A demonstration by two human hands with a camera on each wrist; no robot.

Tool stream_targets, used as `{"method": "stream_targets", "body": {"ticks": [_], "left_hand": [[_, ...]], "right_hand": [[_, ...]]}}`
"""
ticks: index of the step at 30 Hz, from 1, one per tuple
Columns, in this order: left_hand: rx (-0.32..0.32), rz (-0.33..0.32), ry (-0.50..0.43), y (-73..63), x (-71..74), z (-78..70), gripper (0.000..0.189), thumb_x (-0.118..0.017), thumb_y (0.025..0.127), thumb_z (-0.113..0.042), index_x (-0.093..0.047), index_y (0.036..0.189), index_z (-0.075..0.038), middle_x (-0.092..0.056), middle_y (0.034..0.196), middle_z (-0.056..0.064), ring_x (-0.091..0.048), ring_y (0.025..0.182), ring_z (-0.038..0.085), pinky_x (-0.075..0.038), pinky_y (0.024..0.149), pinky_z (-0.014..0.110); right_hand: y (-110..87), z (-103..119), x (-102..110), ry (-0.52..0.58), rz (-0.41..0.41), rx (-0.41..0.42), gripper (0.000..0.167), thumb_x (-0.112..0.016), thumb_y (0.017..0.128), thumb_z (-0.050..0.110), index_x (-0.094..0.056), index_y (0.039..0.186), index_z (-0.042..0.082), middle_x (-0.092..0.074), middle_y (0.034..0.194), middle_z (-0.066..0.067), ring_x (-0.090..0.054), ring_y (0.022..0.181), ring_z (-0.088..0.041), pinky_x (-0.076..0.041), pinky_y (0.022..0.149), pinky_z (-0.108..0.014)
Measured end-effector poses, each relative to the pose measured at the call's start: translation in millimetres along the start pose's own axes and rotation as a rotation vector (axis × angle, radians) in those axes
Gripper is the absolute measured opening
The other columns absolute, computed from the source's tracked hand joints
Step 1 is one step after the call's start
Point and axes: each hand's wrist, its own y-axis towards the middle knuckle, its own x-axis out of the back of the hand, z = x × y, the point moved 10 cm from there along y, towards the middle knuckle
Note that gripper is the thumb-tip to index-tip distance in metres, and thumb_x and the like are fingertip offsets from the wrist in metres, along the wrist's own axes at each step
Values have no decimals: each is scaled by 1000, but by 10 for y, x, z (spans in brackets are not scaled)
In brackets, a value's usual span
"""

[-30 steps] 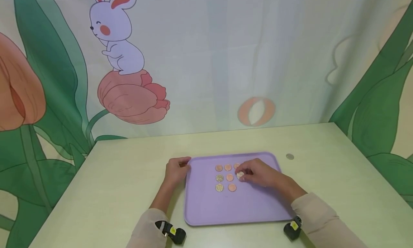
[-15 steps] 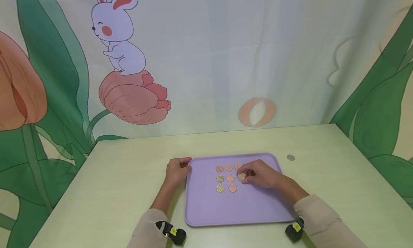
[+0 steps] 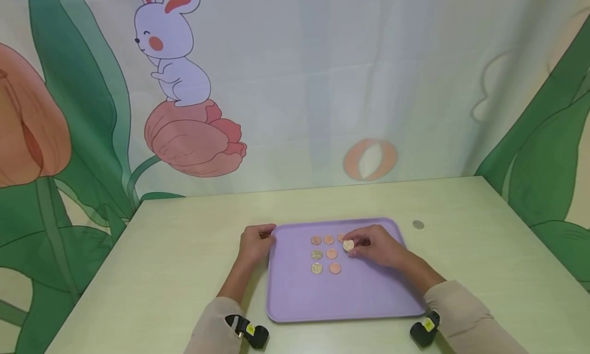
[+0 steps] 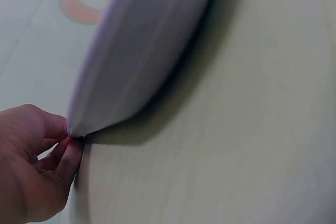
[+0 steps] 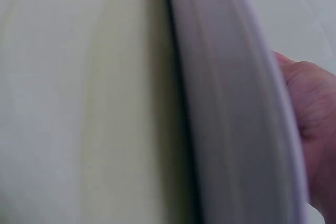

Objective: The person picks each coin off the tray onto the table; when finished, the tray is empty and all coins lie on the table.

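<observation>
Seven coins (image 3: 332, 253) already lie in rows left of your right hand (image 3: 375, 245), which pinches a gold coin (image 3: 348, 246), not yet set down; your left hand (image 3: 255, 245) grips the tray (image 3: 322, 303). One grey coin (image 3: 418, 224) lies beyond your right.

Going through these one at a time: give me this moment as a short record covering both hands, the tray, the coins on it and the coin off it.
Left hand: holds the light purple, rectangular, round-cornered tray at its far left corner
Right hand: pinches a round, gold-coloured metal coin over the tray; contact with the tray unclear
Tray position: on the pale yellow table
Coins on tray: five copper-coloured round coins, two gold-coloured round coins
Layout: far row three, middle row two, near row two
Coin off tray: one grey round coin, on the table beyond the tray's far right corner
</observation>
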Motion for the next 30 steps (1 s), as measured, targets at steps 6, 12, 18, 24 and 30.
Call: {"method": "stream_targets", "body": {"ticks": [6,12,18,24,30], "left_hand": [[5,4,-8,-14,5,3,34,-62,86,1,-75,117,0,-76,113,20,-71,105,30,-60,93,40],[-3,8,-2,-14,1,-9,34,-62,86,2,-75,117,1,-76,112,20,-71,104,29,-60,92,40],[-2,12,2,-14,4,-11,34,-63,86,2,-75,117,0,-76,112,20,-71,104,30,-60,92,39],[-2,11,-2,-20,2,-5,34,-62,86,2,-75,117,0,-76,114,20,-72,106,32,-60,93,41],[-10,5,-4,-15,8,-18,34,-62,86,1,-75,116,1,-76,113,20,-72,106,32,-60,94,41]], "right_hand": [[-11,-40,36,-5,-26,-39,33,-78,83,2,-74,115,-3,-77,89,-10,-62,79,1,-55,74,-18],[-12,-67,89,12,-55,-65,33,-77,84,0,-73,116,-4,-77,91,-12,-63,80,0,-55,74,-17],[-12,-43,122,41,-66,-32,34,-77,83,-2,-72,116,-8,-77,90,-16,-62,80,4,-54,74,-16],[-16,-42,173,12,-81,-44,33,-75,85,-2,-71,117,-7,-77,96,-17,-68,85,-3,-56,79,-17],[-35,-77,260,-7,-97,-105,34,-75,87,1,-72,120,-3,-76,96,-14,-68,88,-12,-56,80,-17]]}}
